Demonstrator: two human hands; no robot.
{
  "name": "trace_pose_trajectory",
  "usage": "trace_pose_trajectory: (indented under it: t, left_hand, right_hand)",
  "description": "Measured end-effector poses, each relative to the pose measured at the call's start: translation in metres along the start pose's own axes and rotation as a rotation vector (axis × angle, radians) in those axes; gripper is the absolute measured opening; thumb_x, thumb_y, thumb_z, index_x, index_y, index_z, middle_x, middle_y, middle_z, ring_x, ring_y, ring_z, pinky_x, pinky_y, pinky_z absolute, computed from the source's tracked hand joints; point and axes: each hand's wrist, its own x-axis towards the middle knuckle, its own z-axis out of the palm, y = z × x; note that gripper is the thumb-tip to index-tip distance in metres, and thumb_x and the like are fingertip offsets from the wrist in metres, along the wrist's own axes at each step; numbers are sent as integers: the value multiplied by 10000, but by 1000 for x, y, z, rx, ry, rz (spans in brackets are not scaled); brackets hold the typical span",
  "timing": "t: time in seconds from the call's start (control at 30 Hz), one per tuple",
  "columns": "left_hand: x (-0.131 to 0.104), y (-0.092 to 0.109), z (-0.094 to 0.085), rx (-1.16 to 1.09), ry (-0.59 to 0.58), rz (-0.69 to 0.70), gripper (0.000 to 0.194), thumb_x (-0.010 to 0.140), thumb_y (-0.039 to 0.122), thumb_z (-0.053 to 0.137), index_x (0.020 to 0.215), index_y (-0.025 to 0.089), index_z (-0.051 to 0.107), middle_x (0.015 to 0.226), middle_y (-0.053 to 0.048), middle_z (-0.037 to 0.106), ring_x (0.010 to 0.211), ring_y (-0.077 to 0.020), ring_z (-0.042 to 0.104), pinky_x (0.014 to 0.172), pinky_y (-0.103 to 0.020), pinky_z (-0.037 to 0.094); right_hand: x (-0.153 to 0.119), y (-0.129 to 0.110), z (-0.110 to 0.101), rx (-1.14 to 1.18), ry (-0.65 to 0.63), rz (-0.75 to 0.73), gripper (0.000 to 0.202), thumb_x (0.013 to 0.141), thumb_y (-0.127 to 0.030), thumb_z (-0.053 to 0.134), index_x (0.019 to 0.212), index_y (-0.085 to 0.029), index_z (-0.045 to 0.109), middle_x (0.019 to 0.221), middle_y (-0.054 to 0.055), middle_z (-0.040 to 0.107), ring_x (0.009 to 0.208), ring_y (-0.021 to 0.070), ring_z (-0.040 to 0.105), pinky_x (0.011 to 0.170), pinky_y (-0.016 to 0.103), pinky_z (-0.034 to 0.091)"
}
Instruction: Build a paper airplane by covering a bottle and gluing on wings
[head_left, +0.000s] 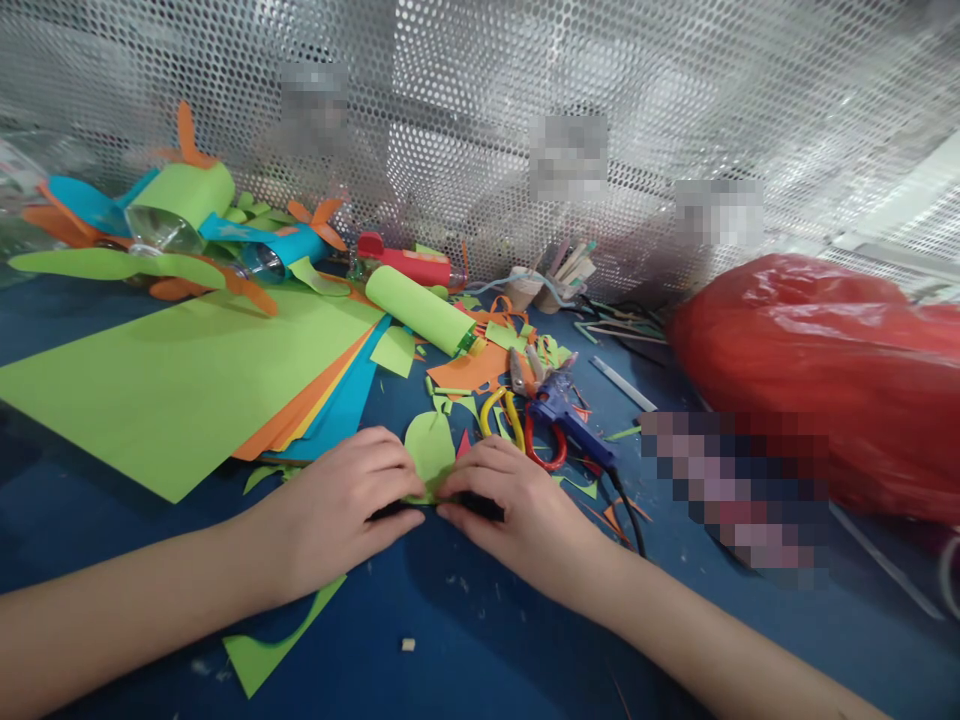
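My left hand [337, 505] and my right hand [521, 515] meet at the middle of the blue table. Between them stands a rounded light-green paper piece [431, 450]. Fingertips and thumbs of both hands pinch its lower edge from either side; what the fingers do behind the paper is hidden. Just beyond my right hand lie scissors with yellow handles [510, 415], a red handle loop [551, 458] and a blue glue gun [577, 425] with its black cord. Under my left wrist rests a curved green paper scrap [274, 650].
Colored paper sheets [187, 380] fan out at left. Behind them are paper-wrapped bottles with propellers [142, 262]. A green-wrapped bottle [420, 308] lies among scraps. Cups of sticks [551, 285] stand at the back. At right sits a red plastic bag [832, 370]. A perforated metal screen [465, 130] rises behind.
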Motion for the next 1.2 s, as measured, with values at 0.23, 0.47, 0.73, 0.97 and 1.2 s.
trace_pose_trajectory:
  t: [0.23, 0.47, 0.73, 0.97, 1.2]
  left_hand:
    - [2, 1, 2, 3, 14, -43, 143, 928, 128, 501, 892, 116, 639, 869, -52, 630, 880, -193, 523, 825, -342, 419]
    - [2, 0, 6, -6, 39, -55, 133, 919, 103, 508, 877, 115, 633, 870, -58, 618, 886, -200, 526, 822, -340, 434]
    - [-1, 2, -3, 51, 142, -11, 131, 959, 146, 446, 932, 157, 574, 945, -47, 568, 927, -176, 522, 844, -306, 428]
    - [-3, 8, -13, 73, 307, -89, 132, 905, 241, 565, 1023, 201, 523, 1025, -41, 554, 1009, -191, 521, 903, -323, 418]
    - [-7, 16, -12, -4, 335, -182, 238, 838, 263, 643, 1038, 243, 517, 1039, -27, 543, 1015, -197, 544, 881, -319, 448]
  right_hand:
    - [-2, -2, 5, -75, 41, 18, 58, 869, -156, 606, 843, -156, 659, 801, 47, 673, 777, 178, 570, 760, 327, 480]
    - [0, -1, 6, -94, 45, -53, 123, 895, -144, 555, 816, -172, 644, 768, 47, 678, 743, 176, 570, 746, 332, 480]
    - [-2, -6, -5, 33, 90, 97, 174, 807, -220, 696, 968, -190, 637, 841, 41, 666, 806, 182, 600, 718, 301, 503]
    - [-2, -13, -13, -24, 252, -38, 54, 857, -155, 623, 891, -197, 631, 802, 35, 676, 760, 164, 612, 704, 306, 503]
    - [-5, -17, -22, -132, 356, -201, 177, 821, -94, 661, 965, -190, 622, 816, 40, 697, 767, 161, 626, 717, 310, 524]
